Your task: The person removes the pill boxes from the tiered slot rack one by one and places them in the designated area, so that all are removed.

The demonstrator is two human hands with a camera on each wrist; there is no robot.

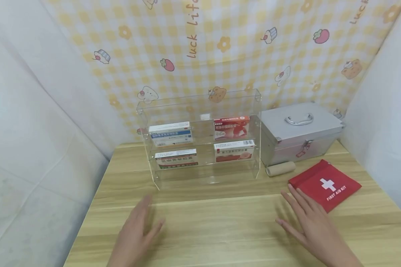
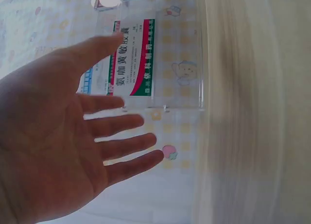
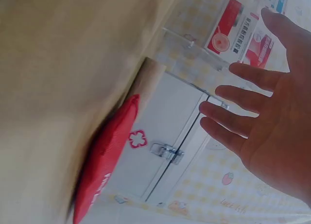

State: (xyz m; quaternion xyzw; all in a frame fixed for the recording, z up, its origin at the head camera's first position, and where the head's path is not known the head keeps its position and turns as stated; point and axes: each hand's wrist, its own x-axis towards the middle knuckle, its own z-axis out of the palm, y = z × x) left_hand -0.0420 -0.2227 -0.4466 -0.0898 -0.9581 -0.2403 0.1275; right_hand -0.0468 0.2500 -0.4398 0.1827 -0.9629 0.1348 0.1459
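My left hand is over the table in front of the rack's left end, its fingers spread and holding nothing. My right hand is likewise spread and bare, with its fingertips overlapping the near-left edge of a red first aid pouch in the head view. A clear acrylic tiered rack stands between and beyond the hands. Its middle tier carries a blue-and-white medicine box and a red medicine box. Below them sit a white, red and green box and a white and red box.
A silver metal case with a top handle and front latch stands right of the rack. In front of it lies a cardboard tube. Yellow checked cloth hangs behind the wooden table, with white cloth at the sides.
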